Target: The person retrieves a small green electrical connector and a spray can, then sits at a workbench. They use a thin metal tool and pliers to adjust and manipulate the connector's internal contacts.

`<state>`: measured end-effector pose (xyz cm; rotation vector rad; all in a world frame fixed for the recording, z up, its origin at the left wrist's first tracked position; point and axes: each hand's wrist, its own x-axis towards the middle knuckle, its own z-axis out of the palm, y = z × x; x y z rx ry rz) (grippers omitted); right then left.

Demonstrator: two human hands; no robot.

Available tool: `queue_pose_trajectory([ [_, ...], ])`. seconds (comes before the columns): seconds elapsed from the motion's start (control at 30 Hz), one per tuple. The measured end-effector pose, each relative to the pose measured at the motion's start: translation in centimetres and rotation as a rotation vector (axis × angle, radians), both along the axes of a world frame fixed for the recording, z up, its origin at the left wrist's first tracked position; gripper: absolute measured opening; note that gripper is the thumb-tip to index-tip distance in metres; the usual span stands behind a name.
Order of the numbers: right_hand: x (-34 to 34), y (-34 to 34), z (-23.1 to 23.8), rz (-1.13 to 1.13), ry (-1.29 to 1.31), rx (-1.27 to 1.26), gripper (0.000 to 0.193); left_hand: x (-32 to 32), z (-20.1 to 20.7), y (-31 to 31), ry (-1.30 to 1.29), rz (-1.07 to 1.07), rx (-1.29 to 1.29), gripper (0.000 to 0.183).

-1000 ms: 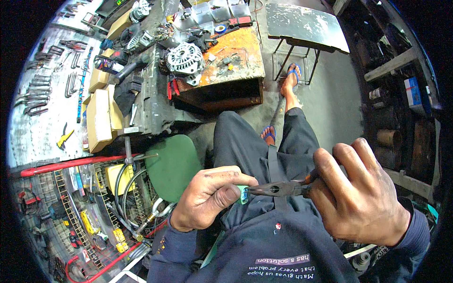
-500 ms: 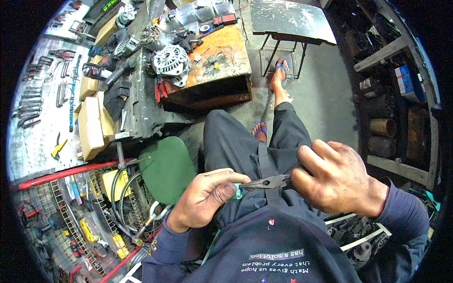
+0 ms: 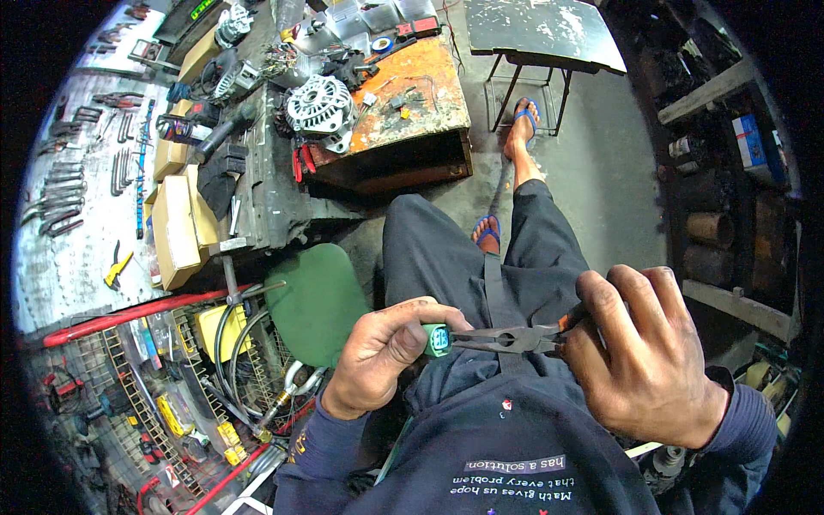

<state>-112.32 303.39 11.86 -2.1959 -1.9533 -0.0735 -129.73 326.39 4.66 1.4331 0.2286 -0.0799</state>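
Between the thumb and forefinger of my left hand (image 3: pixel 390 354) is a small green electrical connector (image 3: pixel 438 341), its open face with pale blue cavities turned toward the right. My right hand (image 3: pixel 639 343) grips long-nose pliers (image 3: pixel 515 338) by their handles, one of which shows orange. The narrow jaws point left, with their tips close to the connector's face. Whether the tips touch it or hold anything I cannot make out. Both hands are above my lap, over dark trousers.
Ahead stands an orange-topped worn bench (image 3: pixel 421 94) with an alternator (image 3: pixel 320 105) and red-handled pliers (image 3: pixel 302 161). A green seat (image 3: pixel 318 292) is beside my left hand. Hand tools lie on the white surface (image 3: pixel 94 206) at left. A metal-topped table (image 3: pixel 545 34) stands farther off.
The connector has turned so its face shows more. My right hand has shifted right and lower, its fingers looser on the pliers; the jaws now lie farther from my left fingers.
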Motion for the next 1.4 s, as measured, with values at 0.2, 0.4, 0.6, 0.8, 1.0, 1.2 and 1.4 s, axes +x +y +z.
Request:
queue_pose_trajectory([
  [0.2,-0.9,0.5,0.3,-0.051,0.019,0.021,0.028,0.3,0.9,-1.0,0.049,0.099,-0.024,0.062],
  [0.4,-0.9,0.3,0.1,-0.039,-0.017,0.087,0.030,-0.1,0.8,-1.1,0.081,0.093,0.005,0.060],
  [0.6,-1.0,0.0,-0.1,-0.033,-0.074,0.117,0.032,0.2,1.0,-1.4,0.091,0.107,-0.014,0.058],
  [0.8,-1.6,0.1,-0.2,-0.059,-0.083,0.108,0.033,1.1,1.6,-2.7,0.157,0.229,-0.064,0.062],
  [1.0,-1.6,-0.2,-0.5,-0.037,-0.101,0.081,0.037,1.4,1.7,-2.4,0.153,0.197,-0.064,0.062],
  [1.2,-1.6,0.3,-0.5,-0.088,-0.119,0.032,0.043,2.1,1.2,-2.8,0.111,0.224,-0.005,0.054],
  [1.4,-1.1,0.4,-0.5,-0.060,-0.115,-0.050,0.036,2.8,2.1,-3.1,0.108,0.219,0.009,0.039],
])
